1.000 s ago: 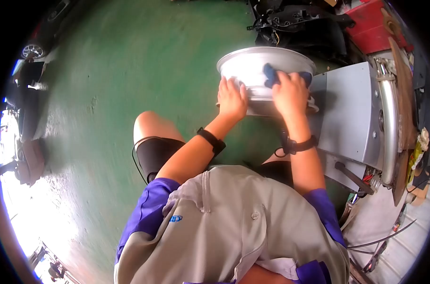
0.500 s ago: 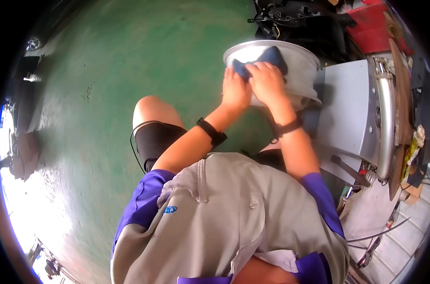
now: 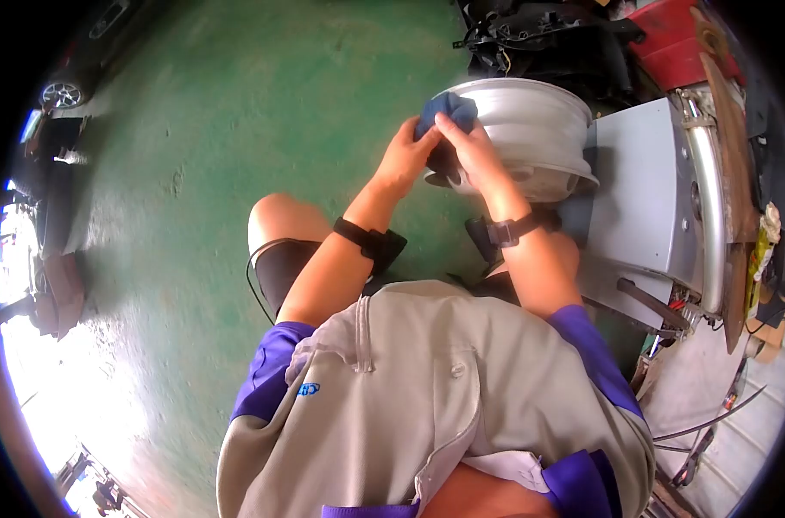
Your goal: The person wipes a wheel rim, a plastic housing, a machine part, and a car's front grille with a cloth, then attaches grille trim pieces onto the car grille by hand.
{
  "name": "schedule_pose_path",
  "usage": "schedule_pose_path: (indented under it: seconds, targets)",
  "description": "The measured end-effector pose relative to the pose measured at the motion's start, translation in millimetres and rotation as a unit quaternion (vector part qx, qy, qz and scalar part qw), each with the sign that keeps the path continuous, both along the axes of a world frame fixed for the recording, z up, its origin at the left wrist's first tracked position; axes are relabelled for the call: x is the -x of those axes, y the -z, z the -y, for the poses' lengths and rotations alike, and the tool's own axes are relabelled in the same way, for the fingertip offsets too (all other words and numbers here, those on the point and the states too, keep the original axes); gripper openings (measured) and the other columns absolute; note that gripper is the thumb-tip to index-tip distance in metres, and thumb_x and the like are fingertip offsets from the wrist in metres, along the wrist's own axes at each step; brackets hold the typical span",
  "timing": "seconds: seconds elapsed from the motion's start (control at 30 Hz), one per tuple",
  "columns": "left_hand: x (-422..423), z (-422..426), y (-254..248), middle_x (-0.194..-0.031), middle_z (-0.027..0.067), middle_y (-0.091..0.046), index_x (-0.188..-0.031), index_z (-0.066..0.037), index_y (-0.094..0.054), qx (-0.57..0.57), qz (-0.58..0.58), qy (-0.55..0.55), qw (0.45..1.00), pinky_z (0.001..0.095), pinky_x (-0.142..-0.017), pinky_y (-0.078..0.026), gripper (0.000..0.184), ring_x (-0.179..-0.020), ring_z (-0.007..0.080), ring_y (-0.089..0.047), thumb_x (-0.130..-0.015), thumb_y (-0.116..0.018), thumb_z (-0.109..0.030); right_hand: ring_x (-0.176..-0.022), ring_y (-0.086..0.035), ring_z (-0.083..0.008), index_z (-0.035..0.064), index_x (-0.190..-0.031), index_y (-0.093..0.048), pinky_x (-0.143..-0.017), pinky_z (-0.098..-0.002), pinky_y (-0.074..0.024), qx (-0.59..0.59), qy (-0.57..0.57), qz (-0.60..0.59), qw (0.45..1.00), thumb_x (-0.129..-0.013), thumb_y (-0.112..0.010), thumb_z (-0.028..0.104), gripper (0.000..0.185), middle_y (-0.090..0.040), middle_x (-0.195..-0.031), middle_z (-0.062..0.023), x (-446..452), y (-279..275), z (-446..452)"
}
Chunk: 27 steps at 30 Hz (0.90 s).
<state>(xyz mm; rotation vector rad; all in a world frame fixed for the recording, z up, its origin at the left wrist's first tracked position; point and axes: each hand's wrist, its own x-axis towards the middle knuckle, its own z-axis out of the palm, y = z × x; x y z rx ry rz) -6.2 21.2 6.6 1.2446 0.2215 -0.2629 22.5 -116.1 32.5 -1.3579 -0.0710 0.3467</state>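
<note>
The green floor [image 3: 202,112] spreads widest; near its right edge, just beside a grey box [image 3: 634,181], is the pale wheel [image 3: 539,129], its support hidden. The left hand [image 3: 405,160] and right hand [image 3: 474,151] both grip a bunched blue cloth [image 3: 449,110] by the wheel's left side. Neither seems to steady the wheel, so a hard nudge could shift it. The blue chest lettering [image 3: 308,389] is too small to read.
</note>
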Motion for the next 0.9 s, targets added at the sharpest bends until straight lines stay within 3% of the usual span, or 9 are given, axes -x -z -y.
schedule_pose_path:
  seconds: [0.23,0.3,0.4,0.5,0.53,0.6,0.67,0.73,0.9]
  targets:
    - [-1.7,0.2,-10.5,-0.115,0.0110,-0.061,-0.134,-0.002,-0.046,0.107,-0.057,-0.104,0.987,0.0401,-0.080,-0.055,0.039,-0.101,0.0231,-0.062,-0.101,-0.050,-0.023,-0.102,-0.060,-0.0153,-0.0031,-0.124,-0.055,-0.091,-0.0315,-0.0473,0.078,-0.023,0.065,0.995,-0.092,-0.065,0.020,0.040,-0.064,-0.113,-0.0093,3.7,-11.5,25.3]
    - [-9.2,-4.5,-2.7,-0.112,0.0099,-0.062,-0.132,-0.006,-0.048,0.099,-0.069,-0.149,0.981,0.0388,-0.078,-0.055,0.034,-0.099,0.0218,-0.063,-0.102,-0.048,-0.021,-0.103,-0.063,-0.0270,-0.0026,-0.125,-0.052,-0.093,-0.0360,-0.0473,0.245,0.020,0.185,0.952,-0.089,-0.063,0.013,0.041,-0.065,-0.112,-0.0176,11.5,-10.2,26.7]
    - [-23.4,-8.6,-1.6,-0.109,0.0072,-0.062,-0.131,-0.010,-0.050,0.093,-0.076,-0.196,0.973,0.0364,-0.076,-0.055,0.031,-0.094,0.0196,-0.062,-0.102,-0.048,-0.021,-0.107,-0.061,-0.0288,0.0016,-0.129,-0.047,-0.095,-0.0370,-0.0462,0.310,0.087,0.288,0.902,-0.086,-0.065,0.009,0.047,-0.063,-0.115,-0.0156,10.8,-20.5,47.8]
    - [-42.4,12.2,-18.1,-0.106,0.0050,-0.061,-0.129,-0.010,-0.052,0.045,0.034,-0.168,0.984,0.0342,-0.074,-0.055,0.030,-0.087,0.0167,-0.061,-0.102,-0.050,-0.021,-0.108,-0.056,-0.0301,0.0072,-0.122,-0.051,-0.099,-0.0368,-0.0425,0.290,0.218,0.338,0.868,-0.081,-0.068,0.004,0.045,-0.059,-0.112,-0.0143,-13.1,-26.3,92.4]
    - [-48.1,28.3,-26.7,-0.102,0.0039,-0.060,-0.128,-0.009,-0.055,0.038,0.087,-0.166,0.981,0.0306,-0.072,-0.053,0.030,-0.082,0.0145,-0.059,-0.101,-0.052,-0.020,-0.105,-0.056,-0.0319,0.0073,-0.119,-0.054,-0.096,-0.0383,-0.0435,0.370,0.247,0.366,0.818,-0.080,-0.069,0.005,0.042,-0.059,-0.112,-0.0143,-12.3,-42.1,103.4]
    - [-65.1,60.9,-23.8,-0.102,0.0082,-0.063,-0.127,-0.008,-0.058,-0.135,0.250,-0.098,0.954,0.0260,-0.070,-0.050,0.031,-0.079,0.0146,-0.057,-0.097,-0.058,-0.014,-0.102,-0.056,-0.0345,0.0079,-0.114,-0.060,-0.092,-0.0417,-0.0449,0.512,0.246,0.412,0.713,-0.080,-0.072,0.009,0.036,-0.059,-0.112,-0.0142,-18.8,-54.9,130.5]
    - [-58.8,90.1,-39.5,-0.112,0.0220,-0.061,-0.129,-0.012,-0.057,-0.366,0.368,-0.060,0.853,0.0401,-0.085,-0.051,0.044,-0.095,0.0330,-0.061,-0.086,-0.064,-0.011,-0.109,-0.053,-0.0359,0.0100,-0.112,-0.064,-0.093,-0.0462,-0.0440,0.651,0.181,0.385,0.629,-0.078,-0.076,0.023,0.038,-0.057,-0.118,-0.0128,-24.5,-32.2,153.1]
    - [-52.8,117.5,-24.5,-0.121,0.0280,-0.052,-0.135,-0.022,-0.053,-0.410,0.346,0.031,0.844,0.0486,-0.090,-0.049,0.050,-0.100,0.0457,-0.058,-0.087,-0.064,-0.020,-0.117,-0.050,-0.0373,0.0097,-0.117,-0.062,-0.098,-0.0473,-0.0417,0.691,0.129,0.344,0.623,-0.075,-0.076,0.032,0.049,-0.052,-0.128,-0.0132,-12.2,-14.3,146.6]
    - [-42.2,134.5,-15.2,-0.113,0.0238,-0.051,-0.136,-0.029,-0.053,-0.447,0.310,0.061,0.837,0.0482,-0.085,-0.050,0.048,-0.094,0.0427,-0.053,-0.089,-0.062,-0.025,-0.119,-0.050,-0.0364,0.0088,-0.118,-0.060,-0.100,-0.0461,-0.0415,0.687,0.121,0.362,0.619,-0.073,-0.075,0.031,0.052,-0.050,-0.131,-0.0146,-7.6,-15.6,142.1]
